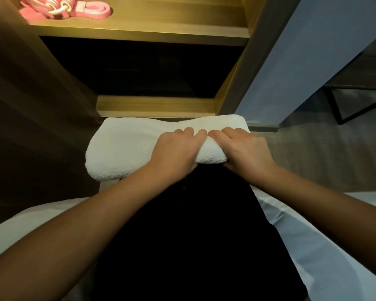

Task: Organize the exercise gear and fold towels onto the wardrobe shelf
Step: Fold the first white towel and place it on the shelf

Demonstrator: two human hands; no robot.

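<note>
One folded white towel (pixel 139 146) sits below the wardrobe shelf (pixel 139 32), gripped at its near edge by two hands, left hand (pixel 176 153) and right hand (pixel 245 148). On that shelf lies one bundle of pink exercise bands (pixel 74 8).

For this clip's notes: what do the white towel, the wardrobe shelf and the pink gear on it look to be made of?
White towel: terry cloth, likely cotton; it has a fuzzy looped nap and soft, bulging folds.
Wardrobe shelf: matte wood or wood-look laminate; straight grain lines show, but which of the two cannot be told.
Pink gear: the flat band looks like smooth rubber or woven strap; the view leaves it open.
</note>
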